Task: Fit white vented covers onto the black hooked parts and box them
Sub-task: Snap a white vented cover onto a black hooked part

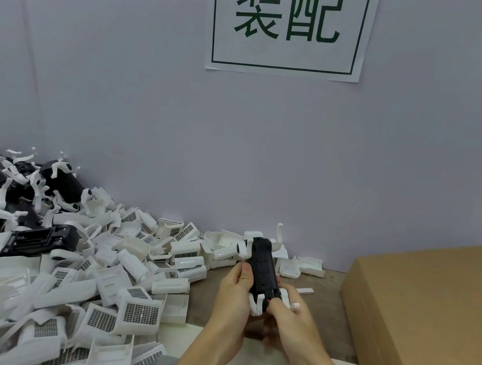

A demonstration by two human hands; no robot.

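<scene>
Both hands grip black hooked part, upright between them

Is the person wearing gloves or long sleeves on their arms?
No gloves and no long sleeves. The left hand and the right hand are bare, and both forearms are uncovered all the way to the bottom of the picture. No watch, ring or bracelet shows on them.

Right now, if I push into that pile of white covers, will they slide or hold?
The white covers probably scatter: they lie loose and tilted on each other. Thin vented shells look light and stiff. Some would likely slide toward the bare table.
</scene>
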